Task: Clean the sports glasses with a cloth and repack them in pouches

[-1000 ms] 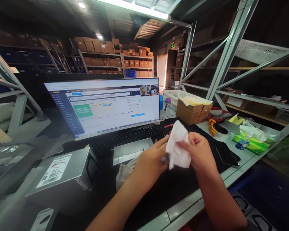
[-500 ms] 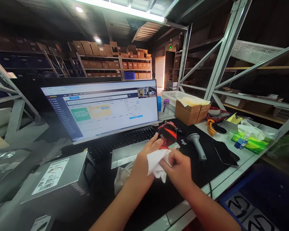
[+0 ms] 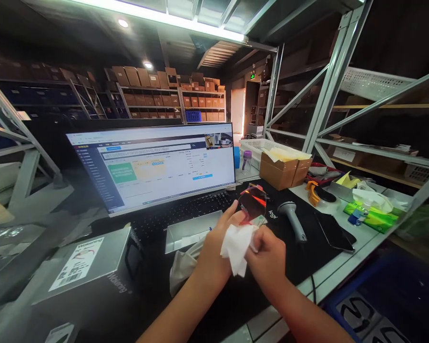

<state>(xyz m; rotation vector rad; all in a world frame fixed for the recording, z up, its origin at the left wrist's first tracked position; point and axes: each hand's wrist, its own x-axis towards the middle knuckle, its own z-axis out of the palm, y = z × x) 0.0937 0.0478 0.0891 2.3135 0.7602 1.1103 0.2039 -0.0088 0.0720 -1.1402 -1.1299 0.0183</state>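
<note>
My left hand [image 3: 219, 243] is closed around a pair of sunglasses [image 3: 253, 204] with a dark, red-reflecting lens, which it holds up over the black desk mat. A crumpled white tissue [image 3: 238, 245] hangs between both hands and hides the lower part of the glasses. Pinched in my right hand [image 3: 270, 250] is that tissue, pressed near the lens's lower edge. Under my left wrist lies a pale cloth pouch [image 3: 182, 269]. Just beyond it sits an open grey box tray [image 3: 175, 238] with white paper inside.
A monitor [image 3: 164, 166] and keyboard [image 3: 178, 209] stand behind my hands. To the right lie a barcode scanner [image 3: 293, 221], a phone [image 3: 334, 232], a tape dispenser [image 3: 320, 195] and a small bottle [image 3: 358, 215]. Grey boxes [image 3: 117, 257] are at left, a cardboard box [image 3: 280, 171] at back right.
The sunglasses have turned slightly, so the lens faces me more. The tissue has shifted and now hangs lower in front of my left hand. Both hands keep their hold.
</note>
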